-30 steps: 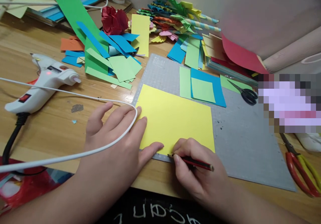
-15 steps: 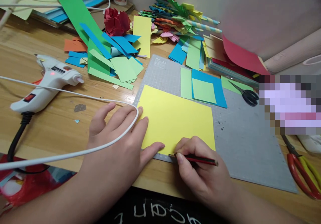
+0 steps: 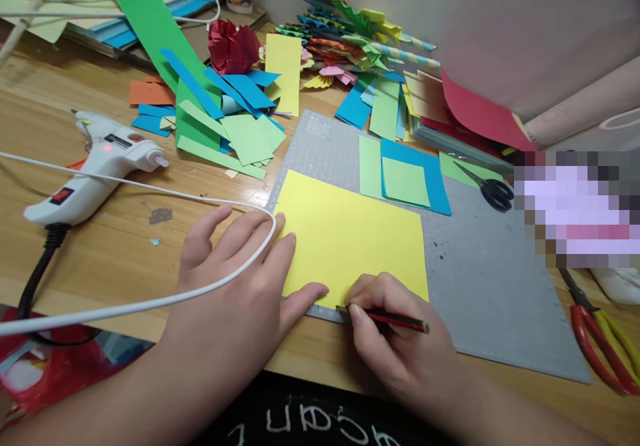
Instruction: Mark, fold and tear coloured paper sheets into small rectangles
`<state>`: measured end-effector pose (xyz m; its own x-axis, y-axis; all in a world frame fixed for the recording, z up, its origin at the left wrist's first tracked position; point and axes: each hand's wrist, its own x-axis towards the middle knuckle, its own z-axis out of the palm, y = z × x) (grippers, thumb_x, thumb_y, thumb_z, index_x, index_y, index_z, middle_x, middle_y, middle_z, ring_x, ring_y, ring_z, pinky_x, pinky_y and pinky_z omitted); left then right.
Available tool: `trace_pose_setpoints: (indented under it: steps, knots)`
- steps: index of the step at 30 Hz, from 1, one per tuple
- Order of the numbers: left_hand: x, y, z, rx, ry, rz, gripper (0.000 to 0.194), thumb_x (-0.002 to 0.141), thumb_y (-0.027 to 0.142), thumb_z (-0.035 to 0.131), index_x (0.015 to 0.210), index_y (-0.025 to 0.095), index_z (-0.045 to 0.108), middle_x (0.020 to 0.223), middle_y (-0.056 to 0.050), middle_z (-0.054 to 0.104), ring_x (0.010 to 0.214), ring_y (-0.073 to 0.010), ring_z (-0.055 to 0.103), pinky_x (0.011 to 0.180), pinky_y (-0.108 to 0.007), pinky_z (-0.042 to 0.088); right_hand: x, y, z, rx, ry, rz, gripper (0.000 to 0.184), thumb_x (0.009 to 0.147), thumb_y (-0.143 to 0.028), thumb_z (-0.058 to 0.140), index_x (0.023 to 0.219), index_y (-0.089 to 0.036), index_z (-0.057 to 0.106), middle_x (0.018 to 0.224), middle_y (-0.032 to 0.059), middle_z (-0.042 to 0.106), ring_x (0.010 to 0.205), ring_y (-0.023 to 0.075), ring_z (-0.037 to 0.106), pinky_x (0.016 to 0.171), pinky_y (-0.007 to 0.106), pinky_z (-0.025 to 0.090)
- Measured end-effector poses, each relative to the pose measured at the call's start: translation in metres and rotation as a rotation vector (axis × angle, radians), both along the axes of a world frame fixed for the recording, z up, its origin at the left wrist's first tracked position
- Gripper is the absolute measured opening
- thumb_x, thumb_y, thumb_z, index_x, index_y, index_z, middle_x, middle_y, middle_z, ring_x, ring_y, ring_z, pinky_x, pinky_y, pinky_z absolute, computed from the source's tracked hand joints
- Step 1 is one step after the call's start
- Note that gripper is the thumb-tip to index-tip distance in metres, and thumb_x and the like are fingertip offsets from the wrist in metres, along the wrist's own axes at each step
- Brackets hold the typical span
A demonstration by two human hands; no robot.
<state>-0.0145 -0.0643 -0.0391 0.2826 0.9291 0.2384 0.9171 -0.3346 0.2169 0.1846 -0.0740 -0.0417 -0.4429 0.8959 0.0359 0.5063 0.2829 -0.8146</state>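
Observation:
A sheet of yellow paper (image 3: 350, 233) lies on the grey cutting mat (image 3: 495, 286), close to the mat's front edge. My left hand (image 3: 240, 279) rests flat with fingers spread, its fingertips and thumb on the paper's left side. A white cable (image 3: 200, 294) crosses over the back of that hand. In my right hand (image 3: 400, 339) is a red and black pencil (image 3: 395, 318), its tip down at the sheet's front edge. Whether the tip leaves a mark there I cannot tell.
To the left lies a white glue gun (image 3: 95, 173). Behind are paper strips (image 3: 250, 136), a red paper flower (image 3: 233, 46) and folded paper flowers (image 3: 325, 46). Black scissors (image 3: 493, 191) sit on the mat's far right. Red-and-yellow-handled pliers (image 3: 600, 346) lie beyond its right edge.
The pencil has tilted very slightly in my right hand, its back end a little lower and further left. My left hand and the yellow paper look unmoved.

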Motion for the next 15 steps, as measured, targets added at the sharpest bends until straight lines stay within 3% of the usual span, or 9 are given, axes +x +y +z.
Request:
trace_pose_setpoints:
  steps: [5,11,13,15]
  knots:
    - [0.0,0.0,-0.001,0.012,-0.002,-0.01,0.035,0.082,0.049,0.057,0.098,0.018,0.062,0.121,-0.012,0.062,0.12,-0.0322,0.049,0.109,-0.052,0.029,0.004,-0.001,0.0,-0.068,0.047,0.038,0.013,0.087,-0.015,0.048,0.076,-0.022,0.045,0.067,-0.0013,0.053,0.057,0.0126,0.048,0.052,0.028,0.037]
    - [-0.014,-0.004,-0.006,0.002,-0.068,-0.04,0.032,0.086,0.039,0.054,0.113,0.022,0.059,0.127,-0.007,0.059,0.122,-0.0292,0.047,0.104,-0.05,0.034,0.007,-0.005,-0.001,-0.036,0.503,-0.287,0.017,0.094,-0.019,0.045,0.098,-0.029,0.058,0.082,0.0013,0.062,0.068,0.015,0.056,0.055,0.029,0.042]
    - [-0.019,-0.006,-0.007,0.005,-0.104,-0.037,0.032,0.087,0.036,0.053,0.116,0.024,0.058,0.127,-0.006,0.06,0.119,-0.0285,0.05,0.102,-0.051,0.035,0.009,-0.001,0.002,0.014,0.551,-0.363,0.022,0.096,-0.021,0.042,0.106,-0.03,0.059,0.09,0.0036,0.067,0.071,0.0167,0.059,0.055,0.031,0.043]
    - [-0.022,-0.007,-0.006,0.04,-0.14,0.001,0.033,0.089,0.031,0.049,0.119,0.023,0.055,0.124,-0.008,0.061,0.116,-0.029,0.052,0.099,-0.051,0.035,0.013,0.006,0.004,0.107,0.521,-0.459,0.02,0.096,-0.023,0.042,0.105,-0.028,0.06,0.097,0.0053,0.068,0.081,0.0193,0.062,0.065,0.036,0.048]
